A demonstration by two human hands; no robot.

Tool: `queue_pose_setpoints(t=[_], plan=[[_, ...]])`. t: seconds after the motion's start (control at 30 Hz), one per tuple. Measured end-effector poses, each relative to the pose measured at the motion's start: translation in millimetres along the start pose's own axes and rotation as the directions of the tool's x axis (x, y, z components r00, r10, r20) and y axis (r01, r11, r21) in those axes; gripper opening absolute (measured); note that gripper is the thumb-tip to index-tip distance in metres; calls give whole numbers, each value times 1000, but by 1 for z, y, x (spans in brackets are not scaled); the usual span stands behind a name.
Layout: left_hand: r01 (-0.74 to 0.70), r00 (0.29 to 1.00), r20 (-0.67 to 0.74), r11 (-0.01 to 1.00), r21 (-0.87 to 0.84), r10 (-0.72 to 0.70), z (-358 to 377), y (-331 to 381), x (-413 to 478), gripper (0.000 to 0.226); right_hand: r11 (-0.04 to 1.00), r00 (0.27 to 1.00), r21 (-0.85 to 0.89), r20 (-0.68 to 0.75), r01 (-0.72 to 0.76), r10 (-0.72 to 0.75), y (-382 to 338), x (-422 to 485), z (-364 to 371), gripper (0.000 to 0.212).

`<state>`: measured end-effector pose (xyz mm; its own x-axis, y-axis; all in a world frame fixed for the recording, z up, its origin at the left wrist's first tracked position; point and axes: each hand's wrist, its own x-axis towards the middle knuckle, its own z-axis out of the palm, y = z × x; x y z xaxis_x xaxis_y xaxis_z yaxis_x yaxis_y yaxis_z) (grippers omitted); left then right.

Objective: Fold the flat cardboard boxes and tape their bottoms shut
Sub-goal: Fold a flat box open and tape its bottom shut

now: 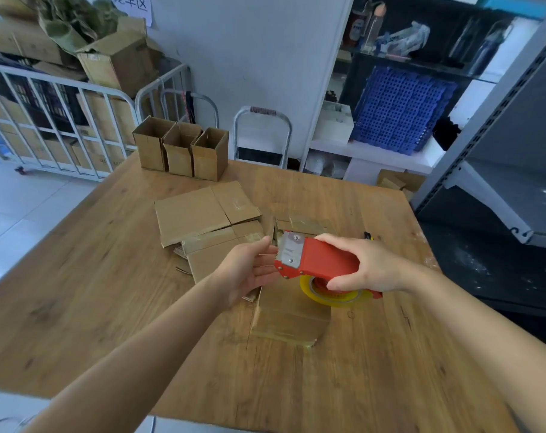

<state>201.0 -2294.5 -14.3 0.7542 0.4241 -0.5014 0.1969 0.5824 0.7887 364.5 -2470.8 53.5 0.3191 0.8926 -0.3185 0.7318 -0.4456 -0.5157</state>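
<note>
The red tape dispenser (321, 260) lies crosswise above the bench (125, 307), toothed end pointing left, gripped by the right hand (368, 267) around its body. The left hand (250, 270) meets the blade with its fingers extended; whether it pinches tape is unclear. The dispenser partly hides a cardboard box (290, 317) below, and flat boxes (190, 214) lie far left.

Three boxes (180, 151) stand in a row at the far edge of the table (109, 307). A flat stack (200, 214) lies mid-table, and a box (292, 320) lies just right of it and nearer. Over that is the dispenser (321, 260), with the left hand (250, 270) at its left end and the right hand (365, 267) around it. A cart (62, 120) stands far left, shelves (499, 198) right.
</note>
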Motion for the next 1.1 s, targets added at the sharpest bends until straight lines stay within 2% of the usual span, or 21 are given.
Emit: queue_pose_setpoints(t=[0.27, 0.4, 0.5, 0.8, 1.0, 1.1], plan=[[56, 997, 50, 998, 32, -57, 0, 16, 1, 11, 1000, 1000, -15, -6, 1, -2, 3, 3, 0, 81], [79, 992, 101, 997, 6, -79, -4, 22, 0, 8, 1000, 1000, -3, 9, 13, -13, 4, 4, -1, 80], [72, 993, 87, 997, 37, -75, -3, 23, -1, 15, 999, 1000, -35, 20, 15, -14, 3, 5, -3, 80], [73, 997, 20, 974, 215, -79, -3, 21, 10, 22, 997, 997, -78, 81, 26, -20, 2, 11, -10, 88], [99, 991, 37, 898, 429, -127, -12, 35, 17, 21, 992, 990, -114, 137, 54, -38, -5, 16, -15, 87], [107, 988, 49, 880, 464, -146, -19, 43, 20, 25, 995, 990, -85, 133, 54, -42, -3, 19, -14, 88]])
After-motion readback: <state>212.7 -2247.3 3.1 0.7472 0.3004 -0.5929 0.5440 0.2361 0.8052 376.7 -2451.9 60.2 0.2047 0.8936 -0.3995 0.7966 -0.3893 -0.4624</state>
